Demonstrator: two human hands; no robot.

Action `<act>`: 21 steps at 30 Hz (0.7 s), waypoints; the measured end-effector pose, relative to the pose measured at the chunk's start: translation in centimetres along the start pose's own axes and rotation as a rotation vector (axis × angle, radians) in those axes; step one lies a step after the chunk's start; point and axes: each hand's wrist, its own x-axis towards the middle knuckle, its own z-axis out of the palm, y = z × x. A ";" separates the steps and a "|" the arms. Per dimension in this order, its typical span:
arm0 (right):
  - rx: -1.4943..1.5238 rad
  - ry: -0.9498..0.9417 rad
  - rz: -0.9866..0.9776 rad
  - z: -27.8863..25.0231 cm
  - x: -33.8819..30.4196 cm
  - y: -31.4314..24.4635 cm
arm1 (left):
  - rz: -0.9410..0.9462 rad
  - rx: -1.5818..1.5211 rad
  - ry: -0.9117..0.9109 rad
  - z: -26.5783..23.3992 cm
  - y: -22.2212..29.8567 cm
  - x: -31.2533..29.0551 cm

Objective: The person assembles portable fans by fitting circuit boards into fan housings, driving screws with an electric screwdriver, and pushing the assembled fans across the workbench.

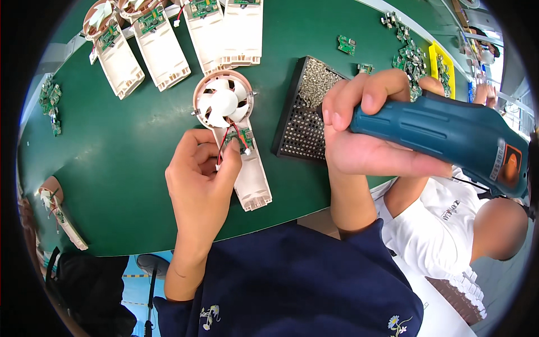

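An opened handheld fan [254, 182] lies on the green table, its round end with white blades pointing away from me. A small green circuit board [245, 137] with red and black wires sits in its handle. My left hand [201, 174] closes on the handle's left side, the thumb pressing at the board. My right hand [359, 151] grips a teal electric screwdriver [432, 126], held level above the right side of the table. Its tip is hidden behind my fingers, near a black screw tray [287, 123] with loose screws at its far end and rows of screws nearer.
Several more opened fans [163, 56] lie along the far left, and another fan half [67, 224] at the left edge. Circuit boards [412, 59] are piled at the far right by a yellow bin [435, 62]. A person in a white shirt [432, 224] sits close on my right.
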 end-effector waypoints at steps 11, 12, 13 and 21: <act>0.066 0.339 0.058 -0.2 1.4 0.3 | 0.006 0.004 -0.003 0.1 0.1 0.0; 0.066 0.338 0.058 -0.2 1.4 0.3 | 0.009 0.003 -0.002 0.1 0.0 0.0; 0.061 0.341 0.054 -0.2 1.5 0.3 | 0.010 0.002 -0.002 0.1 0.1 0.0; 0.169 0.082 -0.028 0.3 0.4 0.5 | 0.015 -0.036 -0.013 0.3 0.0 0.2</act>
